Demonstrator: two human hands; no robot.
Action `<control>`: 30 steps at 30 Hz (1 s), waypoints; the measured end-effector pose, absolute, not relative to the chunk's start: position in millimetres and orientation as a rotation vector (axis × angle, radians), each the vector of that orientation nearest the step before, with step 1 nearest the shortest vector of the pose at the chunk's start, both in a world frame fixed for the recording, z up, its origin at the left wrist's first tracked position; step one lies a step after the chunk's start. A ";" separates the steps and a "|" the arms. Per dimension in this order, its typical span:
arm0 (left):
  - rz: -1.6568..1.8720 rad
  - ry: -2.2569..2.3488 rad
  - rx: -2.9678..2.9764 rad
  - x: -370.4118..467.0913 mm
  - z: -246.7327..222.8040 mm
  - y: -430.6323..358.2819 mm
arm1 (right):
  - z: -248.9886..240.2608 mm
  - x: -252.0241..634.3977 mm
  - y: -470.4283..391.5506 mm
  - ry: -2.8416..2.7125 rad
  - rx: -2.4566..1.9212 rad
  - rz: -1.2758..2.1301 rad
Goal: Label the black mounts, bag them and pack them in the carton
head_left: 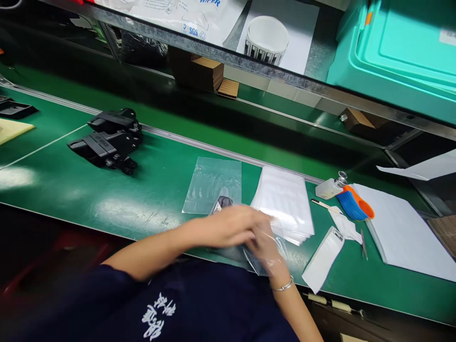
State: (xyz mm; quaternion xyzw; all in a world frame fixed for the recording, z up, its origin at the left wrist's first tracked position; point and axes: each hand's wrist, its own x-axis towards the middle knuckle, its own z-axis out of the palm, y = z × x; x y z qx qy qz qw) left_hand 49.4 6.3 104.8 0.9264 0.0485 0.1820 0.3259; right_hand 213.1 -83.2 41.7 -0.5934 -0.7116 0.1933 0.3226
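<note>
My left hand (231, 225) reaches across to my right hand (265, 244), and the two overlap near the bench's front edge. A clear plastic bag (281, 247) hangs around my right hand, its film over the fingers and wrist. Motion blurs the fingertips of both hands, so their exact grip is hidden. Just behind my left hand a small dark object (224, 201) shows in part on the bench. Another clear bag (215, 183) lies flat behind it. A stack of translucent bags (285, 202) sits to the right of my hands.
Black devices (107, 142) lie at the left on the green bench (160, 190). To the right are a bottle (329, 187), a blue and orange holder (354, 203), tweezers (364, 244), a white box (323, 259) and white sheets (402, 228). A metal shelf (213, 54) overhangs the back.
</note>
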 end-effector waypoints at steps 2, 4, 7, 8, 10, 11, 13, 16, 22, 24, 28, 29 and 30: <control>0.276 0.327 2.463 31.8 114.1 31.6 | 54.1 208.1 -91.6 -2.049 -1.455 0.458; -0.025 0.334 2.407 23.9 115.7 47.3 | 63.8 205.0 -96.5 -2.241 -1.316 0.424; -0.191 0.237 2.195 21.6 102.6 50.7 | 69.6 216.8 -102.0 -2.171 -1.293 0.453; -0.142 0.273 2.126 20.8 95.5 48.5 | 69.3 225.3 -105.2 -1.995 -1.365 0.436; 0.030 0.448 2.005 18.8 80.7 42.2 | 68.1 242.7 -114.8 -1.478 -1.536 0.304; 0.116 0.548 1.952 18.4 74.3 38.8 | 68.3 248.7 -120.4 -1.258 -1.575 0.210; 0.208 0.667 1.853 21.4 66.4 31.1 | 72.0 250.7 -130.0 -1.185 -1.552 0.067; 0.140 0.628 1.804 36.4 68.9 15.8 | 83.9 234.7 -130.7 -1.666 -1.507 0.071; -0.047 0.470 2.066 76.5 97.5 -22.0 | 85.7 245.3 -118.8 -1.738 -1.377 0.720; -0.032 0.422 2.166 88.0 104.8 -30.5 | 75.4 263.6 -130.6 -1.563 -1.237 0.859; 0.464 0.242 2.287 105.6 110.2 -33.9 | 53.4 295.7 -180.4 -0.905 -1.105 0.786; 0.631 0.233 2.290 109.2 108.2 -32.5 | 49.9 301.5 -196.8 -0.704 -1.062 0.709; 0.731 0.234 2.296 113.1 104.1 -30.8 | 47.6 306.1 -214.1 -0.512 -1.017 0.612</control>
